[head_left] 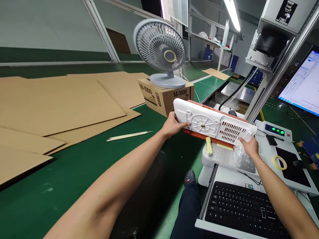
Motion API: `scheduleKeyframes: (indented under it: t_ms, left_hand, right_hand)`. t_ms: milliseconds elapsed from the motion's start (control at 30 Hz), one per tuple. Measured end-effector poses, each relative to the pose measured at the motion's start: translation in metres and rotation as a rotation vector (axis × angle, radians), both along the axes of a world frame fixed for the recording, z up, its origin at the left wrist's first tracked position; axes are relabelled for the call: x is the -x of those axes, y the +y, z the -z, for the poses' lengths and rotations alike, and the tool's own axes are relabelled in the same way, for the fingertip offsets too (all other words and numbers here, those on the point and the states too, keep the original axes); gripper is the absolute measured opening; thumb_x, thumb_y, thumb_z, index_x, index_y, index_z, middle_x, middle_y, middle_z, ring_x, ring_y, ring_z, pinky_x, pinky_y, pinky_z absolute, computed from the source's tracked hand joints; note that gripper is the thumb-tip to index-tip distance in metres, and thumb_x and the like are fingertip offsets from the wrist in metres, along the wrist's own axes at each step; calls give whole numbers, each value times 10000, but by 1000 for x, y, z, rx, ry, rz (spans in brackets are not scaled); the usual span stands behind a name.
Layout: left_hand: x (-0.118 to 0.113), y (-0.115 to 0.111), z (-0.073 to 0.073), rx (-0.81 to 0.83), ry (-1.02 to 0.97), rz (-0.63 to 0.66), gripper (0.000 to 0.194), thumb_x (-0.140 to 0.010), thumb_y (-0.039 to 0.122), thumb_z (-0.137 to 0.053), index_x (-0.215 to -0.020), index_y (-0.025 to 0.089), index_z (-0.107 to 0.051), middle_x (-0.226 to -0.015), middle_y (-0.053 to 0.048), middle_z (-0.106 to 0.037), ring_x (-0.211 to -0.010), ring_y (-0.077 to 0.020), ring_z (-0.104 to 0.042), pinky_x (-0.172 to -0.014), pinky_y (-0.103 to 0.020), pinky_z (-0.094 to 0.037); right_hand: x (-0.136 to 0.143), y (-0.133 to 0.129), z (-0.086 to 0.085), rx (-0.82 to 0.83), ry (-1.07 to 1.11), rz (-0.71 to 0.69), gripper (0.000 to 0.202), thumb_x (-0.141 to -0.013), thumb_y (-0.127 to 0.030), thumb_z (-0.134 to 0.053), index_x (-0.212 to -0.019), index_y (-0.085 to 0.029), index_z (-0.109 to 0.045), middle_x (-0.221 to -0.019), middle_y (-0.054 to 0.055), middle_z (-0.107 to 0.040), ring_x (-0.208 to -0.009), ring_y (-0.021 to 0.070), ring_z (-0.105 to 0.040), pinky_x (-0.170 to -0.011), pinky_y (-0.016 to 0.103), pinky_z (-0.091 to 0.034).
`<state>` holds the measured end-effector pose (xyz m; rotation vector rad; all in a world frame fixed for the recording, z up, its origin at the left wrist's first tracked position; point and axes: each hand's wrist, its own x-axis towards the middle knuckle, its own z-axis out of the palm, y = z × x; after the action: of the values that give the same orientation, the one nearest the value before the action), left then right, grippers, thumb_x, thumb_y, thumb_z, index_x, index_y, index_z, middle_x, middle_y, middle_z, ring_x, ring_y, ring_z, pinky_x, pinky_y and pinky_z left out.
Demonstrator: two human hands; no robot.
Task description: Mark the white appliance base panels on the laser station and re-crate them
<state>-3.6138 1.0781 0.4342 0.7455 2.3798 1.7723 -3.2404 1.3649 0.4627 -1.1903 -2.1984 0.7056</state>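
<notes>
Both hands grip a long white plastic housing (216, 122) with a round ribbed pattern and a slotted vent; an orange-red part shows along its top and lower edges. My left hand (173, 125) is closed on its left end, thumb on the face. Around the right end is my right hand (249, 146), thumb near the vent. The piece is tilted above the perforated metal plate (221, 155) of a machine. A yellow strip (209, 146) and crumpled clear plastic (241, 156) lie on that plate, just under the housing.
A grey fan (160, 49) stands on a cardboard box (159, 99) behind the housing. Cardboard sheets (62, 103) and a pen-like tool (128, 135) lie on the green table (82, 176). The machine head (271, 41) hangs at right, above a keyboard (239, 205) and a yellow tape roll (279, 163).
</notes>
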Motion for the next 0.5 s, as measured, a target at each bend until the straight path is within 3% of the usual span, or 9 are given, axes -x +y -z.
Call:
scheduleKeyframes:
  t_ms: [267, 500]
  left_hand:
    - [-1, 7, -6, 91, 21, -75, 824, -679, 431, -983, -1304, 198, -499, -1273, -113, -687, -1117, -296, -672, -941, -415, -572]
    - [-3, 5, -15, 153, 13, -87, 801, -695, 467, -960, -1295, 201, -502, -1242, -103, -687, -1099, -300, -672, -929, -411, -573]
  right_hand:
    - [2, -2, -4, -2, 9, 22, 544, -875, -502, -848, -1293, -173, -729, -1282, 158, -798, -1196, 373, -741, -1006, 431, -562]
    - [3, 8, 4, -9, 18, 34, 529, -847, -543, -844, -1219, -179, -754, -1210, 155, -817, -1173, 374, -755, -974, 423, -577]
